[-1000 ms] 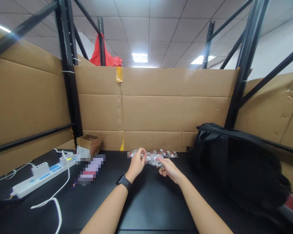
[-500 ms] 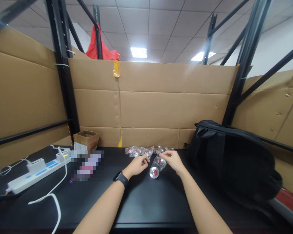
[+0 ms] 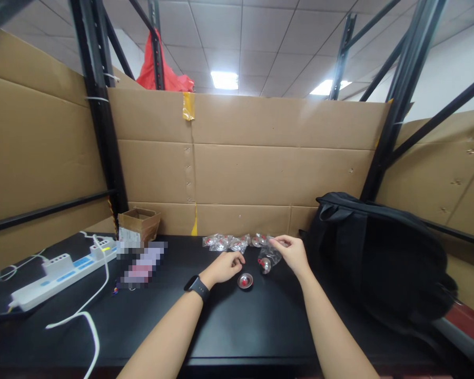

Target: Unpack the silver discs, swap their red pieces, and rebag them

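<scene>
Right hand [image 3: 294, 255]: pinching clear plastic bag [image 3: 274, 257], metal disc [image 3: 266, 266] at its lower end. Left hand [image 3: 224, 267]: half-open, fingers curled, near red-centred disc [image 3: 245, 281] on black surface [image 3: 248, 331].

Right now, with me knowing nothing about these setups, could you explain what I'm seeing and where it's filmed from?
There's no machine here: these are a person's own bare hands, filmed by one camera worn on the head, looking forward and down. The right hand pinches a clear wrapper; a silver disc shows at its lower end, though I can't tell whether it's partly inside. A loose disc lies on the black table, beside the left hand, which seems to hold nothing. Wrapped discs lie farther back. A power strip and box sit left, a black bag right.
</scene>
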`<state>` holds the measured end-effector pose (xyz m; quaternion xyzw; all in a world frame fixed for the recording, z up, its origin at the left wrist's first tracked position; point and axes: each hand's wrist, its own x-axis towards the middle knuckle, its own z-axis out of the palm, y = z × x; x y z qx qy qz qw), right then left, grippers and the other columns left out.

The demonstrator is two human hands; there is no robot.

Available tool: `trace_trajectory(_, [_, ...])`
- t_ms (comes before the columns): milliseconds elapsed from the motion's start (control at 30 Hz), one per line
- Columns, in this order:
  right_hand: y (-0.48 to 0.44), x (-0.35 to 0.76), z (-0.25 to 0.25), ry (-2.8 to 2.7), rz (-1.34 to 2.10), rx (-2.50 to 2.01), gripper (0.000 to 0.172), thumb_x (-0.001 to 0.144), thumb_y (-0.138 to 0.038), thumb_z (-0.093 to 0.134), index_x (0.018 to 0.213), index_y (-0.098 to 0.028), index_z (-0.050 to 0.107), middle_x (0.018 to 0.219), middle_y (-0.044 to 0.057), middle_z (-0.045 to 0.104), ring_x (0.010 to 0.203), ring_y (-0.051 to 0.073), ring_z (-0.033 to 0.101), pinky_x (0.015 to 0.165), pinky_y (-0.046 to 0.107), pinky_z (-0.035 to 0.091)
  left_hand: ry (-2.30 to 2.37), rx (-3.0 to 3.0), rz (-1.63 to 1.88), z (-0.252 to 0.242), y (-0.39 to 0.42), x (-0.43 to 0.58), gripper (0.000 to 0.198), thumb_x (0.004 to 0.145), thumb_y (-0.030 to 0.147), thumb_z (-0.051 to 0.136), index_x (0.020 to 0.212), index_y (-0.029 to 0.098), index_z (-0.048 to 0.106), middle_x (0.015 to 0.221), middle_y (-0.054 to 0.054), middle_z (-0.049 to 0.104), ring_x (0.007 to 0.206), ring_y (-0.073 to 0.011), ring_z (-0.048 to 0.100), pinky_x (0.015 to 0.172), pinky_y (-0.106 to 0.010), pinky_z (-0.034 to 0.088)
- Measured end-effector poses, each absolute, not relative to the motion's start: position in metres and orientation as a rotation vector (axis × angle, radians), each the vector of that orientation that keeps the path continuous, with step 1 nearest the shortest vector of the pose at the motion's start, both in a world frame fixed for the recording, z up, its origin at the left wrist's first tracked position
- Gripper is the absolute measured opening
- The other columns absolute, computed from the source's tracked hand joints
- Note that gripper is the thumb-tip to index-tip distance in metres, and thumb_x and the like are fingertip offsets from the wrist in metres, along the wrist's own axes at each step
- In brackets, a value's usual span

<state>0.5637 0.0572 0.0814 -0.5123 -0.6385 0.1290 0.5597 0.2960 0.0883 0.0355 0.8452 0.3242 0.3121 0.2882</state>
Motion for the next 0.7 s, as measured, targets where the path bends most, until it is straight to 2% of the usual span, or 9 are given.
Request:
trace_trajectory(133, [0.055,0.562,0.084,-1.306,0.265,-1.148,0.043,0.075,-0.057,0.071,0.077,-0.014,0.073,0.073,0.009,0.072,0.067,0.022,0.064,0.059,0.029,0.047,0.854,2.254,0.842,0.037,0.087,0.296,0.021,0.083,0.026,0.058,0.100,0.019,0.069,0.080,-0.003,0.073,0.072,-0.0165,0.066,0.067,-0.025,0.046])
trace_trajectory(233, [0.056,0.558,0.083,-1.110,0.307,-1.069,0.047,0.078,-0.062,0.066,0.086,-0.015,0.067,0.072,0.007,0.069,0.052,0.016,0.058,0.044,0.025,0.040,0.841,2.151,0.952,0.042,0.086,0.298,0.025,0.084,0.033,0.061,0.105,0.020,0.067,0.086,-0.004,0.073,0.078,-0.0175,0.066,0.075,-0.028,0.048])
trace_trajectory(333, [0.059,0.549,0.079,-1.034,0.511,-1.041,0.047,0.073,-0.060,0.071,0.091,-0.019,0.058,0.063,0.001,0.063,0.037,0.011,0.050,0.034,0.021,0.027,0.789,1.860,0.941,0.049,0.082,0.303,0.042,0.091,0.048,0.055,0.121,0.018,0.061,0.105,-0.009,0.073,0.095,-0.0202,0.068,0.086,-0.033,0.049])
trace_trajectory(433, [0.060,0.534,0.073,-1.077,0.775,-1.046,0.049,0.066,-0.054,0.078,0.086,-0.022,0.047,0.064,-0.003,0.061,0.041,0.015,0.061,0.033,0.017,0.025,0.651,1.646,0.867,0.052,0.076,0.313,0.058,0.085,0.050,0.065,0.131,0.018,0.052,0.124,-0.015,0.067,0.110,-0.0232,0.066,0.094,-0.037,0.049])
trace_trajectory(500, [0.059,0.522,0.068,-1.132,0.922,-1.044,0.052,0.065,-0.053,0.079,0.082,-0.024,0.039,0.065,-0.003,0.061,0.047,0.019,0.067,0.032,0.016,0.025,0.620,1.594,0.959,0.050,0.074,0.319,0.067,0.076,0.044,0.078,0.131,0.019,0.049,0.125,-0.017,0.065,0.105,-0.0228,0.068,0.094,-0.038,0.050])
trace_trajectory(567, [0.058,0.512,0.064,-1.211,1.013,-1.037,0.054,0.066,-0.053,0.078,0.081,-0.025,0.034,0.064,-0.005,0.061,0.049,0.021,0.069,0.032,0.015,0.026,0.654,1.538,1.086,0.047,0.074,0.324,0.066,0.073,0.041,0.081,0.125,0.020,0.047,0.116,-0.015,0.067,0.092,-0.0202,0.071,0.089,-0.038,0.053])
trace_trajectory(700, [0.056,0.503,0.059,-1.386,1.058,-1.051,0.054,0.069,-0.056,0.075,0.081,-0.025,0.032,0.053,-0.008,0.057,0.037,0.017,0.061,0.030,0.014,0.023,0.726,1.480,1.218,0.043,0.079,0.322,0.060,0.073,0.036,0.081,0.114,0.022,0.040,0.091,-0.003,0.068,0.073,-0.0149,0.070,0.076,-0.032,0.055])
